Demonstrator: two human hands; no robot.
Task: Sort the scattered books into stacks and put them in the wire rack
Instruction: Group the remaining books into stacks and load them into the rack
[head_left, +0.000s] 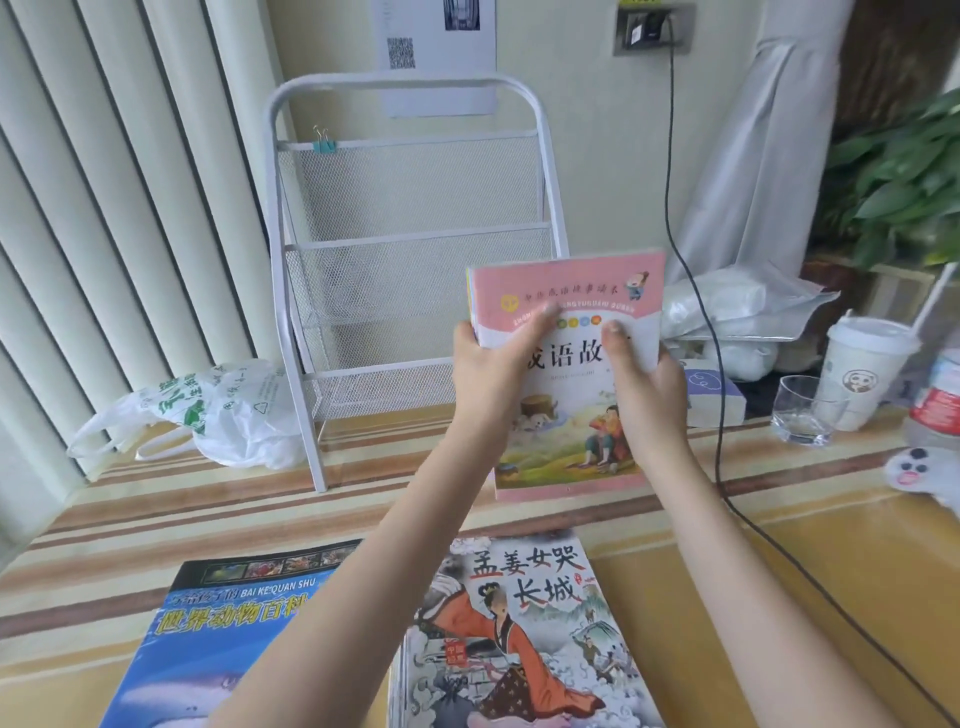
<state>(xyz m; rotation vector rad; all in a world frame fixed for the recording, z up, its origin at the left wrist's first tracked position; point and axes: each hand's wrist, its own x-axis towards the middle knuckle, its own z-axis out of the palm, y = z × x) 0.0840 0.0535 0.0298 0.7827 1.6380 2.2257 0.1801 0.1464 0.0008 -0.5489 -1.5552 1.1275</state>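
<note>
Both hands hold a thin stack of pink-covered picture books (569, 306) upright above the table, just in front and to the right of the white wire rack (410, 239). My left hand (488, 364) grips the stack's left edge, my right hand (641, 379) its right side, thumbs on the cover. The rack's mesh shelves hold no books. On the striped table near me lie a blue animal encyclopedia (208, 639) on the left and a stack of story books with a woman in an orange robe (524, 639) on the right.
A white plastic bag (208, 415) lies left of the rack. A black cable (717, 364) hangs from the wall socket across the table. At the right stand a glass (802, 410), a lidded cup with straw (865, 369), packaging and a plant (904, 176).
</note>
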